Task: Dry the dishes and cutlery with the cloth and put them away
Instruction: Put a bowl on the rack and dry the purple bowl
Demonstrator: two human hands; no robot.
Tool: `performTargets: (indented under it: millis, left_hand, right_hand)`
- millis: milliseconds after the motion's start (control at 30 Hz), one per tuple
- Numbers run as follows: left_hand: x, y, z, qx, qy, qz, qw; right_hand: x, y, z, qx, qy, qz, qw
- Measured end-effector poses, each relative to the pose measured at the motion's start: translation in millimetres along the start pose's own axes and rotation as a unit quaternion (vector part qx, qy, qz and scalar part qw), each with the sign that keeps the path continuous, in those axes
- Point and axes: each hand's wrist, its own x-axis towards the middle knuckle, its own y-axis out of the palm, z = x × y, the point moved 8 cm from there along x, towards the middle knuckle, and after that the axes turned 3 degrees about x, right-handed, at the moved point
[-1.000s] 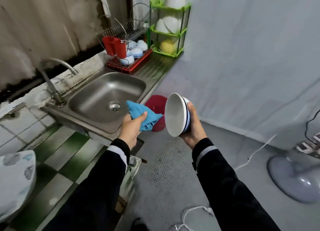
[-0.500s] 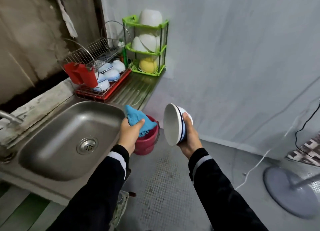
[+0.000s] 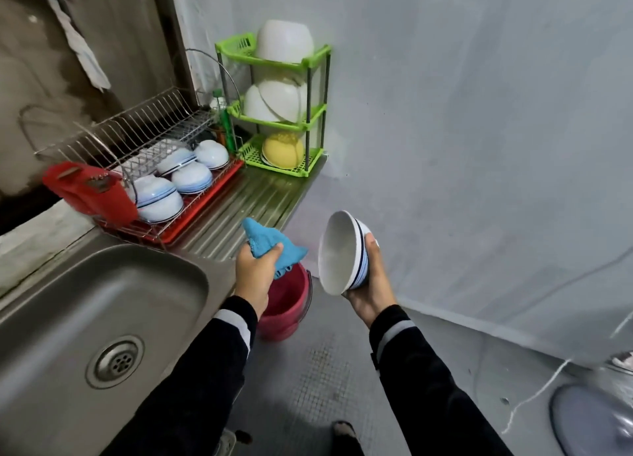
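A person stood at a steel sink [image 3: 102, 305], the right hand [image 3: 368, 284] cupped around a white bowl [image 3: 342, 253] tipped on its side, mouth facing left. The left hand [image 3: 255, 274] was clenched on a blue cloth [image 3: 270, 245] just beside the bowl, above a red bucket [image 3: 289, 305]. More bowls sat upturned in the wire rack [image 3: 147, 140] and on green shelves [image 3: 284, 113].
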Motion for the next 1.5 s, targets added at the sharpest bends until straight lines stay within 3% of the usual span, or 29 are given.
performTargets:
  millis: [333,733,1200,1500]
  left_hand:
    - [88.7,65.9,-34.9,-0.041,0.023,-0.097,0.994]
    - [191.7,32.4,-37.9,-0.037,0.003,-0.202,0.979]
    - [318.5,7.5,-63.3,-0.046,0.010,-0.218,0.975]
    - [349.0,10.6,-56.6,-0.053,-0.004,-0.217,0.975]
  right_hand:
    - [130.9,16.4,72.5,-0.059,0.043,0.066,0.995]
    - [269.4,74.4,15.3,-0.092,0.099,0.034,0.990]
    - [392.4,157.1,22.0,-0.216,0.028,-0.126,0.968]
    - [419.2,177.4,36.5,-0.350,-0.153,-0.197,0.903]
